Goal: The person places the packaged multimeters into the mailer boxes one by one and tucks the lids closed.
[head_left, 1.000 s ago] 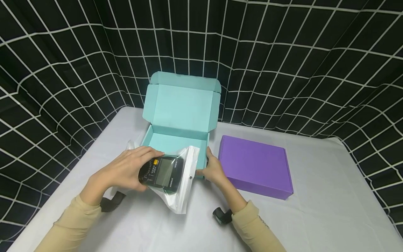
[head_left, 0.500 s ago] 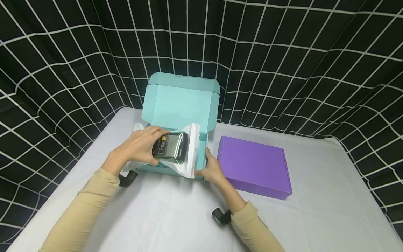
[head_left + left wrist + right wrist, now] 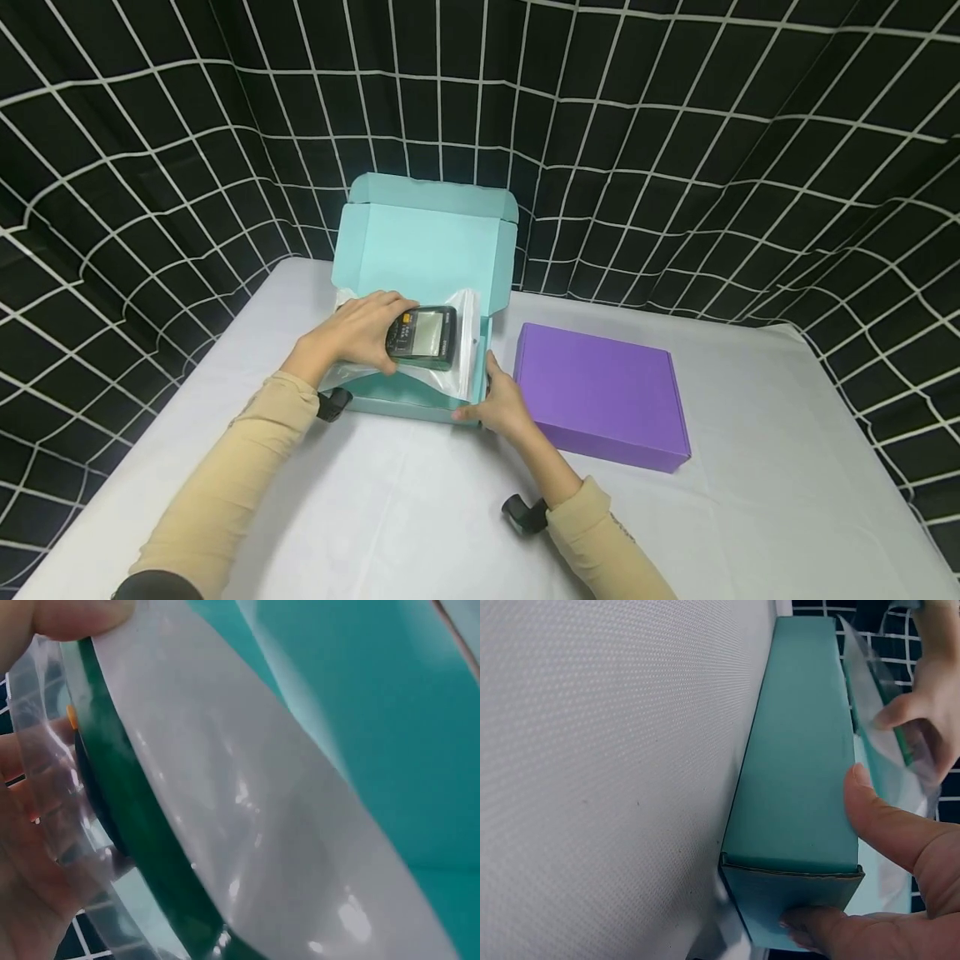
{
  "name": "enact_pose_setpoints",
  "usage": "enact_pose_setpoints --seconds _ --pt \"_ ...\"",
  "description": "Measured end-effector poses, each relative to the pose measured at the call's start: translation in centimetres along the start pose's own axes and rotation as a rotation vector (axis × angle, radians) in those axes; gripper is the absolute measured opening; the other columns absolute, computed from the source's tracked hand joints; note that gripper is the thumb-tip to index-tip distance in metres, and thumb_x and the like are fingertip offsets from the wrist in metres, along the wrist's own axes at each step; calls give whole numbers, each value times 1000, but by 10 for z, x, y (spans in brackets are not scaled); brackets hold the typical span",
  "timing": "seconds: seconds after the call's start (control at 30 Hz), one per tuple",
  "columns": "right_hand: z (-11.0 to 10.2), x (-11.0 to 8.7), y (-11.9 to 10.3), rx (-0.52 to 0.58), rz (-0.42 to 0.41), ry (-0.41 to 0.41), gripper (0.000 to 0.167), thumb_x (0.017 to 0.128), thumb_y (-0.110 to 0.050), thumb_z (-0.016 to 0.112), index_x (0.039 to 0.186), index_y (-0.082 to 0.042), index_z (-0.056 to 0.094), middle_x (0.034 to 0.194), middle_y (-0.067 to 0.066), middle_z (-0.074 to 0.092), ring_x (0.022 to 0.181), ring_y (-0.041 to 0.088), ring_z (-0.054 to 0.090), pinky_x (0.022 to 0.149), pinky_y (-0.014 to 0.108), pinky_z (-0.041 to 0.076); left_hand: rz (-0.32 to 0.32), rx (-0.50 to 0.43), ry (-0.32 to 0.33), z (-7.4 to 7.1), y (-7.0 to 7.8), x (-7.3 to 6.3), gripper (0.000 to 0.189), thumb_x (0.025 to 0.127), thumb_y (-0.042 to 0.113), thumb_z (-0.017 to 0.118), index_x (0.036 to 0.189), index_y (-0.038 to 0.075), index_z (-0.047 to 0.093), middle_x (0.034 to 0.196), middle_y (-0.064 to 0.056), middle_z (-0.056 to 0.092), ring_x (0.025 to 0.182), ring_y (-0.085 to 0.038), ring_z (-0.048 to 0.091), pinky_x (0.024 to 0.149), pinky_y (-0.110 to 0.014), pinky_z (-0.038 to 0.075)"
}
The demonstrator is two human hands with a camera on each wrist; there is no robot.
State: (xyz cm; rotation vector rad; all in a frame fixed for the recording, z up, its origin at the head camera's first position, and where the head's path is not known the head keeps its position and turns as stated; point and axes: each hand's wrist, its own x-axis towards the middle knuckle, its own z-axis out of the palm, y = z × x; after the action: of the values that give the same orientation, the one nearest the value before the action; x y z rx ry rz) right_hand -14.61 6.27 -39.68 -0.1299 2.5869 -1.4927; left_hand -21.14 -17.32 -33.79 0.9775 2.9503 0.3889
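My left hand [image 3: 360,331] grips a black digital multimeter [image 3: 427,335] with a grey screen and green sides, packed in a clear and white plastic bag [image 3: 467,354]. It is over the bottom part of an open teal cardboard box [image 3: 427,254], tilted. In the left wrist view the multimeter's green side [image 3: 142,817] shows through the bag, above the teal interior. My right hand [image 3: 502,406] holds the box's front right corner. In the right wrist view its thumb lies on the top edge of the front wall [image 3: 802,750], with fingers against the side. The multimeter's lower part is hidden by my left hand.
A closed purple box [image 3: 603,392] lies just right of the teal box on the white tablecloth [image 3: 420,517]. Behind the table hangs a black curtain [image 3: 645,150] with a white grid. The teal lid stands raised at the back.
My left hand has carried the bagged multimeter forward and right, from in front of the teal box to over its inside. My right hand has stayed on the box corner.
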Motion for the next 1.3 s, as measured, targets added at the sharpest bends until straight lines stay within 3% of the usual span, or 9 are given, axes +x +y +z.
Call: enact_pose_setpoints --seconds 0.5,0.7,0.93,1.17,1.3 --pt "1 0 -1 9 13 -2 117 58 3 89 149 12 17 149 29 33 133 42 39 111 48 33 46 75 -121 20 2 22 85 59 27 84 133 0 52 114 -11 60 99 -28 55 82 -45 52" --pt "0 1 2 10 21 -1 117 58 2 89 150 11 16 150 27 31 135 41 37 112 48 31 30 78 -183 24 5 26 88 61 30 86 136 1 50 122 -13 58 110 -31 55 87 -47 51" --pt "0 0 4 15 -5 -8 117 58 2 89 151 8 17 144 27 42 126 41 48 106 48 40 22 110 -237 32 5 31 89 63 31 88 138 3 50 128 -12 56 113 -30 54 91 -48 51" --pt "1 0 4 12 1 1 117 58 3 89 151 8 18 148 26 37 130 41 44 109 48 36 50 30 -240 40 1 36 87 60 24 88 135 1 51 116 -9 59 103 -27 56 91 -44 50" --pt "1 0 3 11 0 0 117 58 3 89 151 9 17 149 27 36 131 41 43 109 49 35 27 -8 -261 44 -4 35 87 58 19 89 133 0 50 113 -8 59 100 -25 57 93 -43 49"
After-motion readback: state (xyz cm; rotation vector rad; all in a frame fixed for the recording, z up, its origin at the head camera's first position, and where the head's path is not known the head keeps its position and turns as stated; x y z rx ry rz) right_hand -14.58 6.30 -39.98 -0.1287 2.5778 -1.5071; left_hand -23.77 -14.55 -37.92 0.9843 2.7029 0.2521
